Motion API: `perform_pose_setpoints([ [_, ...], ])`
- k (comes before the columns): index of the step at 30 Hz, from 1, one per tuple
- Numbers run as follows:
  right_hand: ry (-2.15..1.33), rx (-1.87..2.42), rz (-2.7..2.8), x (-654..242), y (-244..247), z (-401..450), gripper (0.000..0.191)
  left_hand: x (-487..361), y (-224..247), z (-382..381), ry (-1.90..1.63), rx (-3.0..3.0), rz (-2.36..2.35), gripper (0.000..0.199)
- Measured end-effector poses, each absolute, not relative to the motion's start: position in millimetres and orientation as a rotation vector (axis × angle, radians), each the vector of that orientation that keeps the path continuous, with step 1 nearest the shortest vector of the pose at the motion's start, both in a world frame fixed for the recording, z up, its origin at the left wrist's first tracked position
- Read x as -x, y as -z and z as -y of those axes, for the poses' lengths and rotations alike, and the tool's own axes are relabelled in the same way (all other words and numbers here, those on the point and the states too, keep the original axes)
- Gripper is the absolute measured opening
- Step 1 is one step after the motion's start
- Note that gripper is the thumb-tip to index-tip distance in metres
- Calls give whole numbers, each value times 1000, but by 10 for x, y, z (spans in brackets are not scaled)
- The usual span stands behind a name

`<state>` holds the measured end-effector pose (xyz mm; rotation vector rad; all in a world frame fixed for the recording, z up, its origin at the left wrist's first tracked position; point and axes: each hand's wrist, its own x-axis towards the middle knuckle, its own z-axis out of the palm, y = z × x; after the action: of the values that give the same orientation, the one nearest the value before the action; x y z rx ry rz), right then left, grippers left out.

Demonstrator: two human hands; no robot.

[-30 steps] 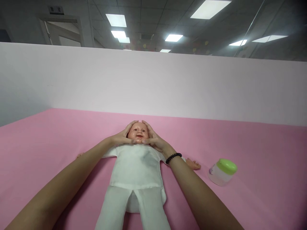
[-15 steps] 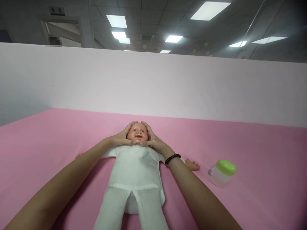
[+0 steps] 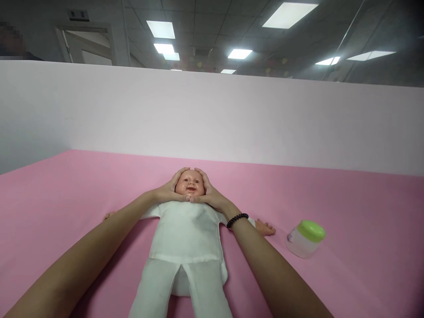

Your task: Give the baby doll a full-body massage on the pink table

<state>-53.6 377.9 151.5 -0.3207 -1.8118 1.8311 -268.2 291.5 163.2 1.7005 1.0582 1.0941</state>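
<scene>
A baby doll [image 3: 188, 234] in a white top and white trousers lies on its back with its arms spread out to the sides. My left hand [image 3: 168, 190] curves around one side of its head [image 3: 190, 182], fingers by the crown and thumb under the chin. Around the other side of the head wraps my right hand [image 3: 214, 194], a black coiled band on its wrist. The two thumbs meet, or nearly meet, just below the doll's chin. My forearms partly cover the doll's arms.
To the right on the pink surface [image 3: 132, 172] stands a small clear jar [image 3: 303, 245] with a green lid. A white partition [image 3: 212, 117] rises behind the surface. Beyond it, part of a person [image 3: 12, 42] shows at the far left, near a doorway.
My right thumb has slid left beneath the chin, towards the left thumb. The doll stays in place. Behind the partition, a head by the doorway is gone, and a person shows at the far left.
</scene>
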Motion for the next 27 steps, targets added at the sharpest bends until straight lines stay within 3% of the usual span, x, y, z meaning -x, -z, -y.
perform_pose_setpoints([
  [14, -2031, 224, 1641, 506, -1565, -3744, 112, 2768, -1569, -2987, -1083, -1650, -922, 111],
  [21, -1861, 354, 1767, 532, -1584, -3709, 118, 2713, -1575, -2964, -1114, -1707, -1034, 115],
  [27, -1978, 332, 1660, 526, -1598, -3659, 112, 2779, -1516, -2979, -1103, -1709, -1030, 124],
])
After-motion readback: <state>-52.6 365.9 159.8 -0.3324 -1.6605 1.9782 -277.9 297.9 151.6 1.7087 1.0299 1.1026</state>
